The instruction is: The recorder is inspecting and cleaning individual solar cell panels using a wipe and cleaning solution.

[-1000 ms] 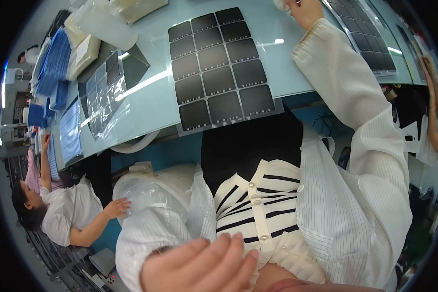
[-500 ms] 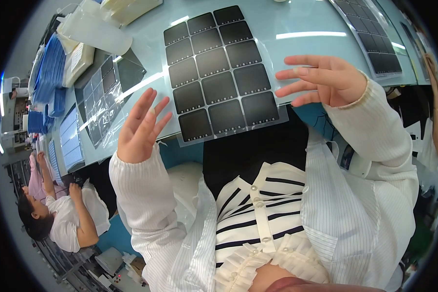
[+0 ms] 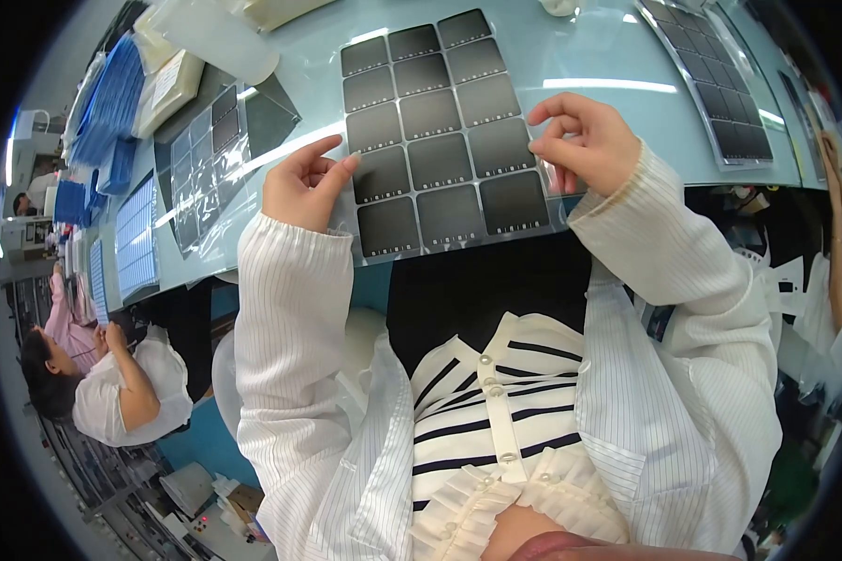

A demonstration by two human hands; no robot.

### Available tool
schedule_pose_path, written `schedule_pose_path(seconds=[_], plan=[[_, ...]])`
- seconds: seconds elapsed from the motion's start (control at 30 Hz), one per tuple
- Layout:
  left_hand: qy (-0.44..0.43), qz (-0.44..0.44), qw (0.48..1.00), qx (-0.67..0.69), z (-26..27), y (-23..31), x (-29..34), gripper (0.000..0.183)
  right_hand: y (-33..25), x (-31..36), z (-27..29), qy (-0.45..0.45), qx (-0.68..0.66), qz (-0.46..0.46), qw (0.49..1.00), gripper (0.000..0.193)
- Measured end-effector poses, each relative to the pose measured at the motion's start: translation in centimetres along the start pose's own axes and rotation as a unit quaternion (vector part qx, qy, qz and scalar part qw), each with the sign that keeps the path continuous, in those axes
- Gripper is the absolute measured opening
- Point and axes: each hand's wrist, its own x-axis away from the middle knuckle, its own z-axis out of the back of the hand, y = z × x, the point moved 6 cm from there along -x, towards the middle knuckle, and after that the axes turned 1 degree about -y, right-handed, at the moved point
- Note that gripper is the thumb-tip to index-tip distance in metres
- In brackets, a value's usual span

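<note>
A clear sheet bearing dark grey, rounded square labels point(image 3: 440, 161) in three columns lies on the table in front of me. At its left edge is my left hand point(image 3: 307, 183), its thumb and forefinger apart and its other fingers curled. My right hand point(image 3: 587, 142) is at the right edge, forefinger raised a little above the thumb, with a gap between them. Both thumb tips overlap or come close to the sheet's edges; whether they touch it, I cannot tell. Nothing shows between the fingers of either hand.
More dark label sheets point(image 3: 706, 79) lie at the far right. On the left are a partly bare label sheet point(image 3: 201, 168), a translucent jug point(image 3: 220, 42), stacked blue sheets point(image 3: 112, 98) and a pale block point(image 3: 170, 93). Another person point(image 3: 126, 393) sits at the left.
Both hands have moved inward to the sheet's side edges. Their spread fingers have curled, with thumbs and forefingers drawn nearer together. The view has shifted slightly.
</note>
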Motion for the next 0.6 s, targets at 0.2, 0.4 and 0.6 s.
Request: schedule_pose_path(seconds=[0.2,0.4,0.6], plan=[[-0.002,-0.05,0.998,-0.049,-0.4,0.0,1.6,0.017,-1.0,3.7,0.1,-0.04,-0.149,-0.01,0.988,0.028],[-0.027,-0.122,0.991,-0.057,-1.5,0.6,4.7,0.01,1.1,6.1,0.3,-0.055,-0.157,-0.064,0.984,0.028],[0.008,-0.122,0.991,-0.054,-2.0,1.3,5.4,0.008,4.2,7.9,-1.1,-0.193,-0.326,0.02,0.925,0.103]])
